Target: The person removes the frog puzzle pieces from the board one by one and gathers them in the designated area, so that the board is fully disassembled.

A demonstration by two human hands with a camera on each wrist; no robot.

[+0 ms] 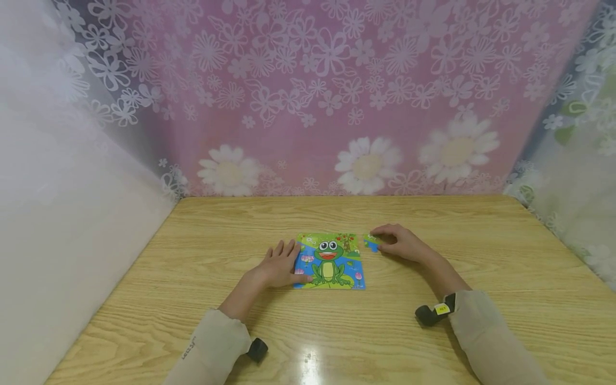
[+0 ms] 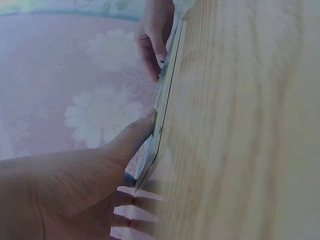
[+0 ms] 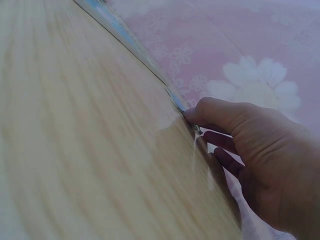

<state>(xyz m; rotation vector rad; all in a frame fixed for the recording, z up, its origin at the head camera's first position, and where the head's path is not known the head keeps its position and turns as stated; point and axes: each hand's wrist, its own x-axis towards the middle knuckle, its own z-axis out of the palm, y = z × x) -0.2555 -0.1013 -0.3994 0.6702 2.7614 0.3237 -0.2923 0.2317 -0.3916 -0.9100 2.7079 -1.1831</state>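
Pinch: right hand (image 1: 403,245) on piece (image 1: 370,243) | left hand (image 1: 279,268), fingers extended, touches puzzle (image 1: 328,270) | piece likely light, stiff; hold by edges

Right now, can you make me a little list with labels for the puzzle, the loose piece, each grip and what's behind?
Puzzle: frog puzzle, flat on wooden table
Loose piece: green-and-blue piece, right of the puzzle, not joined
Left grip: touching puzzle's left side
Right grip: holding the loose piece
Behind: flowery pink backdrop
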